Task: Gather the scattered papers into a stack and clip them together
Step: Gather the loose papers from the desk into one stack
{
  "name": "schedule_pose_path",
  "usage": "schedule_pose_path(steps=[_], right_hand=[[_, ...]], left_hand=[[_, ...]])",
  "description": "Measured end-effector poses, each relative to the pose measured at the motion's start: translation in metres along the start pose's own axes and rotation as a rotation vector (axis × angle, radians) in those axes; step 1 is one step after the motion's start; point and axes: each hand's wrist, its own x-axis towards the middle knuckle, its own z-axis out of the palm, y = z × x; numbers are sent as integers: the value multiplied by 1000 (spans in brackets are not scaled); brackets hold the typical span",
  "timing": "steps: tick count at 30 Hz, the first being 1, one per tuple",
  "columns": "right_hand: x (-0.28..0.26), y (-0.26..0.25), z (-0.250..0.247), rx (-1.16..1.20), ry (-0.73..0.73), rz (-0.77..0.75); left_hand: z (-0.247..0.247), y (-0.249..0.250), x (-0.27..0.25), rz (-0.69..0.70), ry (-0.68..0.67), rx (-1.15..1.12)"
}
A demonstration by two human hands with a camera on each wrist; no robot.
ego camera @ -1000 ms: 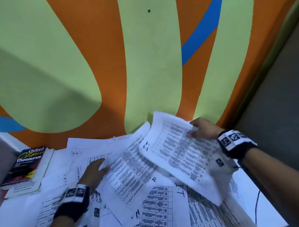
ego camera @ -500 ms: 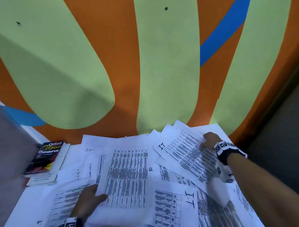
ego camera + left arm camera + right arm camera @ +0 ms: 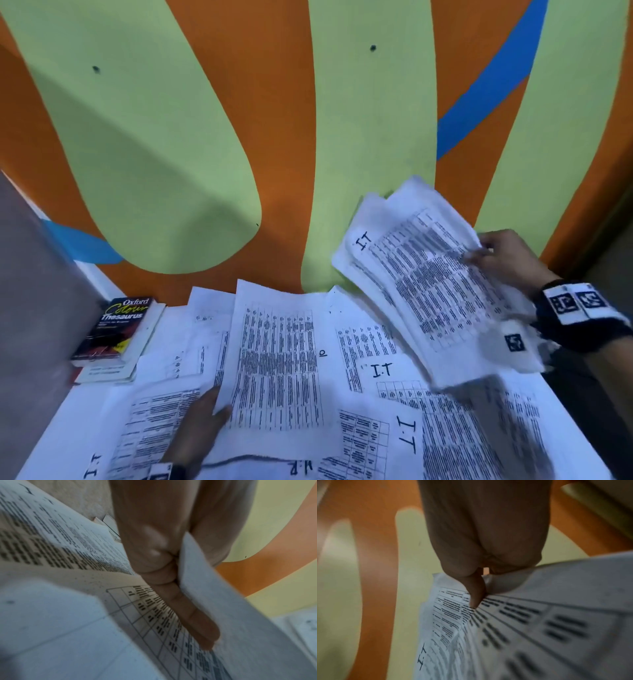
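White printed papers (image 3: 373, 346) lie scattered and overlapping over the table, several marked "I.T". My right hand (image 3: 493, 255) pinches a bundle of sheets (image 3: 428, 277) by its far right edge and holds it lifted and tilted above the table's right side; the right wrist view shows the thumb on top of that bundle (image 3: 513, 622). At the lower left my left hand (image 3: 202, 418) grips the left edge of a single printed sheet (image 3: 277, 370), with the thumb over it and the fingers under it. The left wrist view shows that sheet's edge (image 3: 211, 601) between thumb and fingers. No clip is in view.
An Oxford Colour Thesaurus (image 3: 116, 329) lies on another book at the table's left side. A wall painted orange, green and blue (image 3: 191, 154) rises right behind the table. A grey surface (image 3: 30, 308) borders the left, and a dark cable (image 3: 246, 459) lies across the near papers.
My right hand has lifted its bundle of sheets off the table and tilted it up. My left hand still holds the left sheet's edge. The view has shifted a little.
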Motion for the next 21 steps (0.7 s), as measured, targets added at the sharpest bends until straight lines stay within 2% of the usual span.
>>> schedule_pose_path(steps=[2, 5, 9, 11, 14, 17, 21], right_hand=[[-11, -12, -10, 298, 37, 26], [-39, -30, 10, 571, -62, 133], [-82, -48, 89, 769, -336, 323], [-92, -45, 127, 777, -381, 404], [-107, -50, 160, 792, -397, 446], [-120, -66, 165, 805, -315, 399], [-128, -91, 152, 798, -209, 181]], left_hand=[[2, 6, -4, -2, 25, -28], [6, 17, -11, 10, 54, -154], [13, 38, -26, 77, 28, -436], [15, 48, -35, 133, -1, -494], [12, 61, -53, 197, -92, -541], [8, 64, -63, 186, -87, -600], [-8, 70, -59, 147, -66, -643]])
